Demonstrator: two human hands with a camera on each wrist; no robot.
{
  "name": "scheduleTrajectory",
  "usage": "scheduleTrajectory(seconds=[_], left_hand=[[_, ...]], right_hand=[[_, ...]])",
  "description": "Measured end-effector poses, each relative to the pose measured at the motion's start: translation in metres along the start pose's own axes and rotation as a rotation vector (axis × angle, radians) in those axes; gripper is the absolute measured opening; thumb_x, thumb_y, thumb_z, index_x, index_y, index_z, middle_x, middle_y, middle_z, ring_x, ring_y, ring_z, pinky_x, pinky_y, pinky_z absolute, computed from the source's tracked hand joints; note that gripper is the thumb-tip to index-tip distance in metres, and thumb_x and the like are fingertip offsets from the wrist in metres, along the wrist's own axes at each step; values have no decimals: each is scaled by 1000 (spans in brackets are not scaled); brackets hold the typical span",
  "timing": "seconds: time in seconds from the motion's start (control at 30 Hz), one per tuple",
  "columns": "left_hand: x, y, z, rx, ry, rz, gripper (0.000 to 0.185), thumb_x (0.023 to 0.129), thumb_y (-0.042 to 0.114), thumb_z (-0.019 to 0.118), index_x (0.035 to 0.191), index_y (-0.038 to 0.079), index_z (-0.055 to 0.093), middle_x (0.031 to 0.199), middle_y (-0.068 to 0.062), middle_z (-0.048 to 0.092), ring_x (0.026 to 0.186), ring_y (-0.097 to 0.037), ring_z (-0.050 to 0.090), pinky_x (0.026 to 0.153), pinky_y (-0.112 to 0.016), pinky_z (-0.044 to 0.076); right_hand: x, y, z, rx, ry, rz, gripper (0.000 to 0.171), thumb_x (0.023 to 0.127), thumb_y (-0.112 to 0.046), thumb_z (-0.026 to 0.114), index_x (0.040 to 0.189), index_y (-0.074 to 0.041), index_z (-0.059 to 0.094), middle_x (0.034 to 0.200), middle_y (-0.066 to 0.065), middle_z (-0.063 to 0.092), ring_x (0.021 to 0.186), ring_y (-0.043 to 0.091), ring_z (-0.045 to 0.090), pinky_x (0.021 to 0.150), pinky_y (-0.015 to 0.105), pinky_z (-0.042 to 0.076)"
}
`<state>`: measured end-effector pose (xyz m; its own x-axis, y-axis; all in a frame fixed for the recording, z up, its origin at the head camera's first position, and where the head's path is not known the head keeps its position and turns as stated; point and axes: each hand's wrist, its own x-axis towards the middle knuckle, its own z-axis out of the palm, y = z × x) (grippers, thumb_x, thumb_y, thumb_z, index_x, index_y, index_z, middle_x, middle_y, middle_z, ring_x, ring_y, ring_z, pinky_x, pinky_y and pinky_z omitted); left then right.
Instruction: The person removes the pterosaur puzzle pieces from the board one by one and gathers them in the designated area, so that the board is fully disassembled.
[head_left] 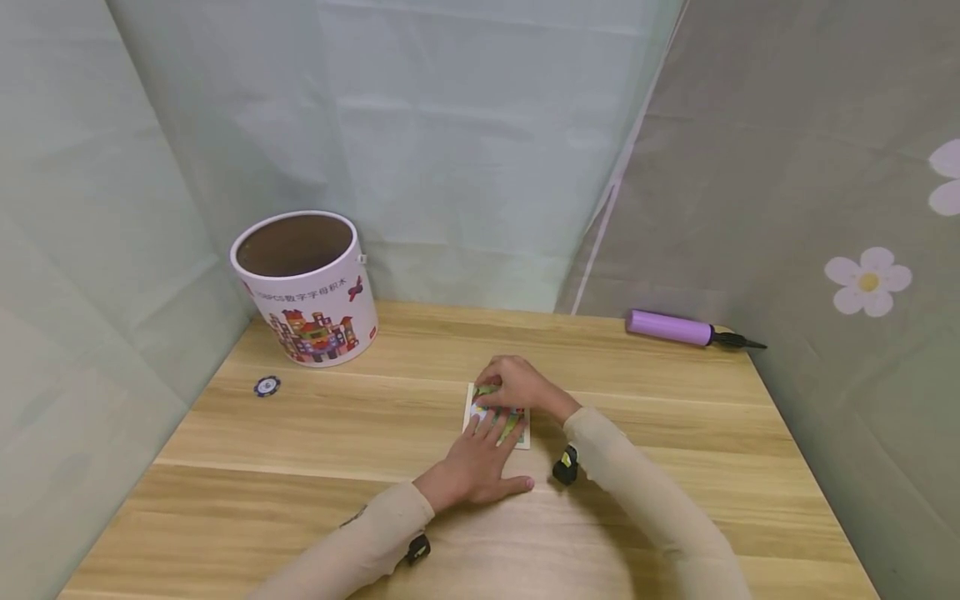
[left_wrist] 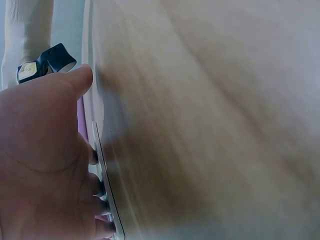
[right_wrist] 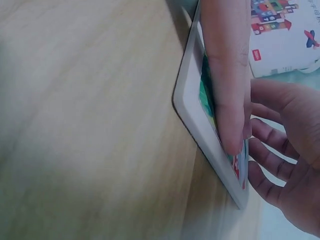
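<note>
Wooden table [head_left: 315, 433] under flat card [head_left: 525, 435]; left hand [head_left: 480, 462] fingers straight, pressing card; right hand [head_left: 517, 385] curled, gripping far edge.

Long cream ribbed sleeves on both arms, a small black wrist-worn camera [head_left: 566, 466] at each cuff.

The white toy-block bucket [head_left: 307, 287] at the back left of the table carries a line of small print on its side, above a picture of a coloured block castle. It seems to read "158PCS" followed by the Chinese characters 数字字母积木, though the leading digits are too small to be sure of. In the right wrist view the bucket [right_wrist: 285, 35] shows the castle picture and a small red label whose wording is too blurred to read.
</note>
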<state>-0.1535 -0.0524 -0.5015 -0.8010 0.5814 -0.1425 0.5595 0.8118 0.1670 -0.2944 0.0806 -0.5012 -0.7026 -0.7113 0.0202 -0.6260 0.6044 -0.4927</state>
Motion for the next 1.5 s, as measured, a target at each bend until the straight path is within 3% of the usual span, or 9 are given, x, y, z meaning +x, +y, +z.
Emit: scheduleTrajectory(seconds=[0.33, 0.6, 0.8, 1.1, 1.5], left_hand=[[2, 0, -2, 19, -17, -1, 90, 99, 69, 42, 163, 8, 23, 169, -20, 16, 156, -35, 15, 125, -53, 21], [3, -1, 2, -18, -13, -16, 91, 99, 71, 42, 163, 9, 23, 169, -21, 12, 157, -35, 12, 124, -55, 20], [3, -1, 0, -61, -26, -22, 92, 99, 69, 44, 163, 7, 23, 168, -23, 14, 156, -37, 12, 125, -55, 18], [4, -1, 0, -85, -13, -17, 93, 98, 69, 46, 162, 5, 25, 167, -27, 16, 155, -40, 15, 124, -55, 20], [8, -1, -5, -64, -54, -32, 95, 96, 72, 46, 162, 7, 27, 167, -24, 17, 155, -39, 17, 125, -52, 21]], right_hand=[[-1, -2, 0, 33, 2, 12, 24, 87, -32, 83, 105, -16, 80, 101, -6, 68, 88, 7, 61, 77, 26, 54], [1, -1, 0, 157, -8, 57, 19, 87, -26, 84, 101, -16, 77, 97, -6, 64, 91, 8, 63, 82, 24, 55], [2, 5, 1, 248, -8, 60, 7, 92, -15, 77, 99, -15, 76, 96, -6, 72, 88, 7, 66, 81, 26, 56], [3, 7, 1, 274, -8, 46, 8, 94, -15, 75, 102, -16, 78, 95, -7, 75, 87, 6, 68, 81, 26, 57], [2, 6, 0, 266, -3, 2, 11, 95, -16, 75, 104, -15, 80, 97, -7, 76, 87, 5, 69, 79, 26, 57]])
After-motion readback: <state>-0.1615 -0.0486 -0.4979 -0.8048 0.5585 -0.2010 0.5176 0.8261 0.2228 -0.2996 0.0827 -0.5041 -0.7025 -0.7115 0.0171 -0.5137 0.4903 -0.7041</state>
